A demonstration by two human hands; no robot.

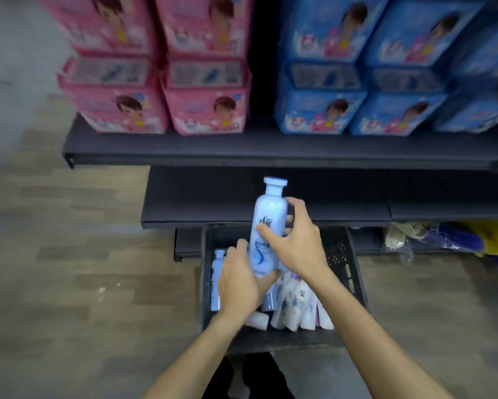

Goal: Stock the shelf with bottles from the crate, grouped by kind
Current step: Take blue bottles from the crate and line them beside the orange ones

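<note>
Shelf (266, 194) sits just ahead of my hands: left hand (240, 279) and right hand (295, 240) both wrap the upright bottle (268, 226) above the crate (354, 272).

Wood-plank floor (69, 254), grey-brown. Grey wall (14, 53) at left. Pink packs (155, 82) and blue packs (357, 82) stacked above, side by side.

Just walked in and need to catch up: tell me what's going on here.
A person is stocking a store shelf. Both hands hold one pale blue bottle upright over a dark crate on the floor: left hand at its base, right hand around its middle. More bottles lie in the crate. The dark shelf behind it looks bare.
</note>
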